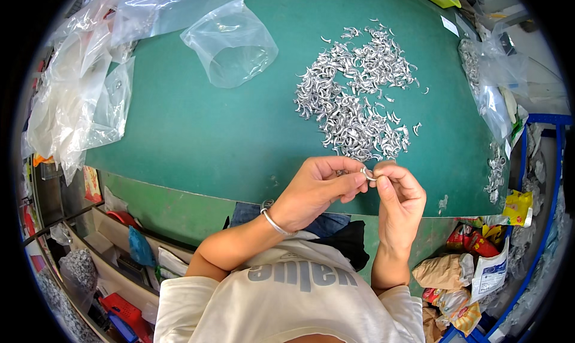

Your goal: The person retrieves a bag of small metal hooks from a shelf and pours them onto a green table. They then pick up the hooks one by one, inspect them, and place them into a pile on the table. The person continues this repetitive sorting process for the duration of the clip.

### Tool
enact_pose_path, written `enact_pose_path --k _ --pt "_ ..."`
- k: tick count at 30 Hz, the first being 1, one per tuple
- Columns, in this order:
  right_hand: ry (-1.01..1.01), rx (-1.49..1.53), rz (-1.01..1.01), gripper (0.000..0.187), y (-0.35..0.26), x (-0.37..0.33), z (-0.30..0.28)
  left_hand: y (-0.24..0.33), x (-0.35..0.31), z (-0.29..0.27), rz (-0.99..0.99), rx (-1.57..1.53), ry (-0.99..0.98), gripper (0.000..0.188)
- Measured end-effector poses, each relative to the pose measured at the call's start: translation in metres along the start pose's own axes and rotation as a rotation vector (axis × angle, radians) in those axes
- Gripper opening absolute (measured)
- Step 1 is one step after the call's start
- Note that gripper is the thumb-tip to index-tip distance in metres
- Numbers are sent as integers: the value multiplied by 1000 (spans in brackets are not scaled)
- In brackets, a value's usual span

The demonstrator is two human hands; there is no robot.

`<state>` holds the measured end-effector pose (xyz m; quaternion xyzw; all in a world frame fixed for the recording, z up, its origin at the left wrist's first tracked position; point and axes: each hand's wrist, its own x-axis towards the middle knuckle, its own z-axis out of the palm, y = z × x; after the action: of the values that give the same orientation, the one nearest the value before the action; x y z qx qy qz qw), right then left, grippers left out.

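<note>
Both my hands meet at the near edge of the green table, just in front of a pile of small curved silvery metal pieces (353, 118). Between them is one curved metal piece (368, 174), pinched by the fingertips of my left hand (328, 184) and my right hand (400, 193). The fingers of each hand are closed and partly hide the piece. A silvery bangle circles my left wrist. The loose pieces in the pile lie heaped in a bent band, with a few scattered along its right side.
The green table (179, 133) bears an open clear plastic bag (230, 43) at the back and more crumpled bags (84, 103) at the left. A smaller metal cluster (495, 172) lies by the right edge. Drawers stand lower left; packets and a blue frame (524, 223) stand right.
</note>
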<state>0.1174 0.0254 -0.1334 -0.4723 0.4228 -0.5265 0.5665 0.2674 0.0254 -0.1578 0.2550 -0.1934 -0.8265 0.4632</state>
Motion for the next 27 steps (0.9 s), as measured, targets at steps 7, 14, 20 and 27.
enact_pose_path --k 7,14,20,27 --pt "21 239 143 12 0 -5 3 -7 -4 9 278 201 84 12" --pt "-32 348 187 15 3 -8 1 0 -10 10 244 181 41 11" --pt "22 202 113 12 0 -11 8 -1 -10 11 250 179 38 12" --pt "72 -897 -655 11 -6 -7 11 -2 -13 5 238 180 -39 17"
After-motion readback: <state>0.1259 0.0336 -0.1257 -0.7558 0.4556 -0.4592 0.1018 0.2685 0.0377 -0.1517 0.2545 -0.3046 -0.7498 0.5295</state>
